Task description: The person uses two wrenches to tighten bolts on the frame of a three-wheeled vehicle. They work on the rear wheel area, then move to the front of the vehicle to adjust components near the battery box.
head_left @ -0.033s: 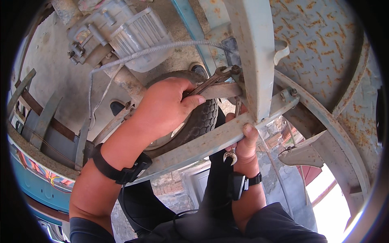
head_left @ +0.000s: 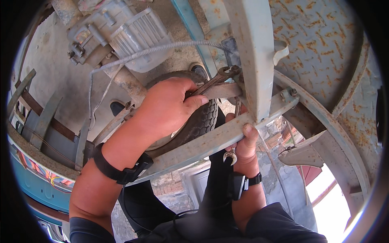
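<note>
My left hand [head_left: 172,103] is closed round a dark, worn wrench [head_left: 210,84]. The wrench's far end sits at a rusty bolt [head_left: 236,70] beside the upright frame post [head_left: 252,56]. Lower down, my right hand [head_left: 245,146] grips a second wrench [head_left: 230,157] from beneath the grey steel rail [head_left: 202,142], thumb against the rail's side. One end of this wrench sticks out below the rail; its shank shows again above it, near the post. The rail hides its middle and most of my right fingers.
A knobbly tyre [head_left: 206,117] stands behind the rail. A finned motor housing [head_left: 135,38] lies at the upper left, with a ribbed cable sleeve [head_left: 174,43] running to the post. Rusty tread plate [head_left: 312,44] fills the upper right. A shoe [head_left: 198,69] shows past the tyre.
My left hand and its wrench have shifted very slightly to the right, toward the bolt. My right hand looks the same.
</note>
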{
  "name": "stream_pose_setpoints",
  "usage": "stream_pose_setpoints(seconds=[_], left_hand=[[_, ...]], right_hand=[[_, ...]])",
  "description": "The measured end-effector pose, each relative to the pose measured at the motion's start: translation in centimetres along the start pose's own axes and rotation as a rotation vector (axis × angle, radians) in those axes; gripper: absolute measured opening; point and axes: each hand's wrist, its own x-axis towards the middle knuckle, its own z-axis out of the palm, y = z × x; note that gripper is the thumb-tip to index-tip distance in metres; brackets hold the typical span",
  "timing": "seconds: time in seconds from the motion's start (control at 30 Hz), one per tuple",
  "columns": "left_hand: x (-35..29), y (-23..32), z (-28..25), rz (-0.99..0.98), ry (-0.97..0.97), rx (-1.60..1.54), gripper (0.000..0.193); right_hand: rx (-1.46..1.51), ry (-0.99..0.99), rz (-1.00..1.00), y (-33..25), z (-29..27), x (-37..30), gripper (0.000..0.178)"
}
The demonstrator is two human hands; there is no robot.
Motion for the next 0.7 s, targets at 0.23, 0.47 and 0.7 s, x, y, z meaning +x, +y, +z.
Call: stream_pose_setpoints(seconds=[0.23, 0.47, 0.7], left_hand=[[0.4, 0.8, 1.2, 0.107, 0.071, 0.079, 0.028], [1.7, 0.2, 0.6, 0.137, 0.058, 0.171, 0.027], [5.8, -4.5, 1.6, 0.212, 0.129, 0.173, 0.023]], right_hand=[[-0.019, 0.026, -0.016, -0.2, 0.7, 0.0, 0.087], [-0.015, 0.019, -0.039, 0.1, 0.4, 0.3, 0.082], [0.004, -0.008, -0.046, 0.3, 0.2, 0.3, 0.08]])
